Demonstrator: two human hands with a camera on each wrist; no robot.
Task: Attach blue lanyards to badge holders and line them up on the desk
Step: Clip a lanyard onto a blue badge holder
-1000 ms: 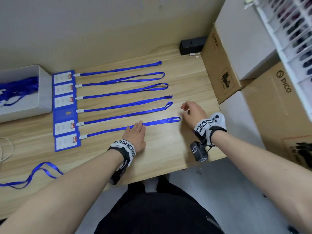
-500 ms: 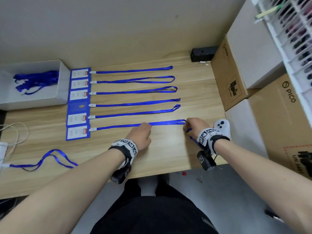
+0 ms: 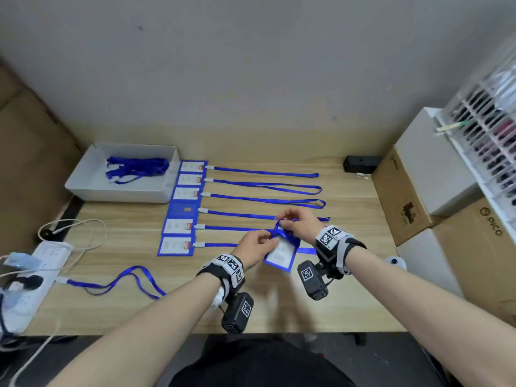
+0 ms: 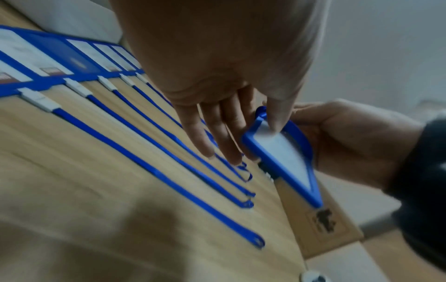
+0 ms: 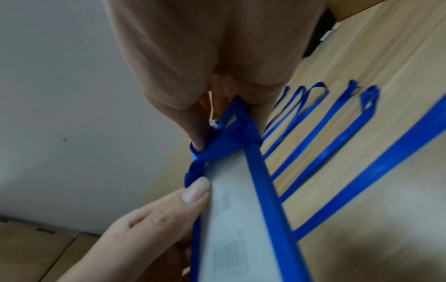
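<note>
Just above the desk point(image 3: 279, 308) I hold a blue badge holder point(image 3: 280, 254) with a white card in both hands. My left hand point(image 3: 272, 241) pinches its upper left edge, thumb on the card face point(image 5: 193, 192). Around its top my right hand point(image 3: 283, 223) pinches a bunched blue lanyard strap point(image 3: 279, 231), seen close in the right wrist view point(image 5: 212, 150). The strap's clip is hidden behind the fingers. Several finished badges point(image 3: 178, 226) lie in a column at the left, their lanyards point(image 3: 265, 185) stretched rightward. The nearest lanyard point(image 3: 217, 245) runs under my hands.
A white tray point(image 3: 83, 185) with spare lanyards stands at the back left. One loose lanyard point(image 3: 120, 280) lies front left beside a power strip point(image 3: 42, 255) and cables. Cardboard boxes point(image 3: 402, 208) border the desk's right edge, with a small black box point(image 3: 360, 164) behind and a white controller point(image 3: 396, 262).
Both hands left the nearest lanyard, which they were touching on the desk. They now hold a further badge holder and a strap together above it. The head view has pulled back.
</note>
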